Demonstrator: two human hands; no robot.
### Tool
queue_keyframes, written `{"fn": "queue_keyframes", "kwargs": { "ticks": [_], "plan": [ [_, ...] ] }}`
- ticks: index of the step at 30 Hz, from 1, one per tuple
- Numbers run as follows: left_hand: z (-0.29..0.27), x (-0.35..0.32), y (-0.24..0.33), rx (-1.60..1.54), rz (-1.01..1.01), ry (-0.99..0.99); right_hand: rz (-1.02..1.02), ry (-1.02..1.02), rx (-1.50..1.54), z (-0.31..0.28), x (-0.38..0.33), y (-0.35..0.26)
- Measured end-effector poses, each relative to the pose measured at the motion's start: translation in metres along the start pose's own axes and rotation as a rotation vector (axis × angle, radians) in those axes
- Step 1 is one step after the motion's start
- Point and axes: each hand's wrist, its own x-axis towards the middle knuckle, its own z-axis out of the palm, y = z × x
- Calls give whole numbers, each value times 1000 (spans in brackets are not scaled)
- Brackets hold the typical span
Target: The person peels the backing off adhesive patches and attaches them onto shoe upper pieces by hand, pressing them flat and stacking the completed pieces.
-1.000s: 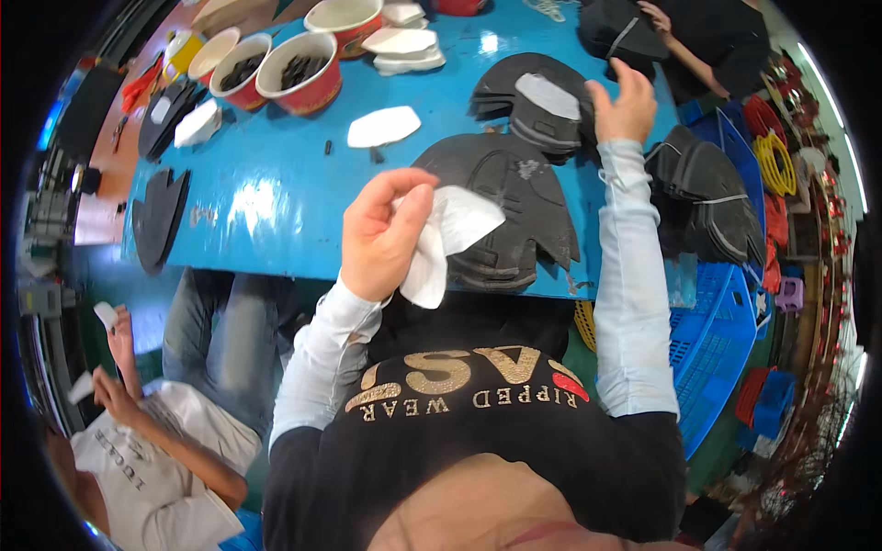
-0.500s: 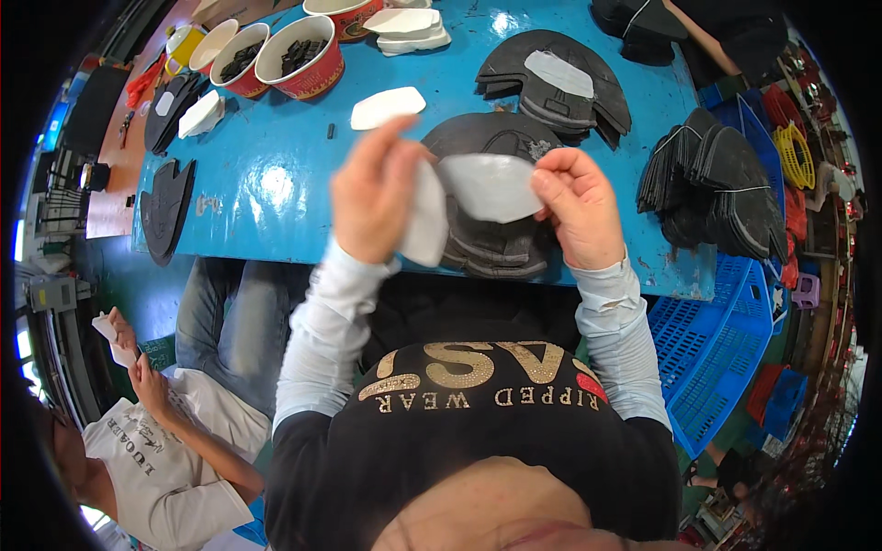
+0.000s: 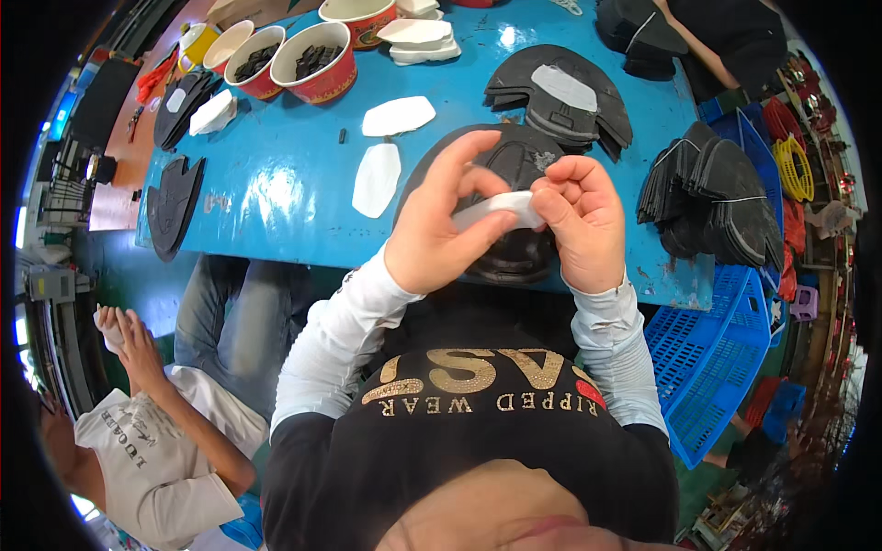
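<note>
Between my two hands is a white, thin oval-ended piece (image 3: 499, 210), seen nearly edge-on. My left hand (image 3: 441, 220) has its thumb against the near edge and its fingers curled over the far side. The other end is pinched between the thumb and fingers of my right hand (image 3: 585, 225). Beneath them lies a stack of black, curved, sheet-like pieces (image 3: 514, 257), partly hidden by my hands. To the left, two flat white pieces lie on the blue table: a pointed-ended one (image 3: 398, 117) and a second one (image 3: 377, 180) just nearer to me.
Bowls with small black parts (image 3: 317, 69) stand at the far left, near a pile of white pieces (image 3: 421, 41). Another black stack (image 3: 559, 92) lies beyond my hands. Tied black bundles (image 3: 712, 193) sit at the right, above a blue crate (image 3: 707, 358). A co-worker (image 3: 165, 441) sits at left.
My left hand has let go of one white piece, which now lies on the table, and has moved right to take the piece my right hand holds. That piece has turned edge-on.
</note>
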Motion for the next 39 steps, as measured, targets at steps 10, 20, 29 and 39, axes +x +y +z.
{"fn": "queue_keyframes", "kwargs": {
  "ticks": [10,20,29,39],
  "plan": [
    [1,-8,2,-595,-276,40,71,-12,-27,1,-6,-7],
    [7,-11,-7,-854,-339,186,39,-95,-98,6,-10,5],
    [2,-14,-1,-782,-415,123,118,-103,25,-4,-8,-7],
    [9,-16,-3,-194,-144,225,95,48,-17,-1,-10,2]
  ]
}}
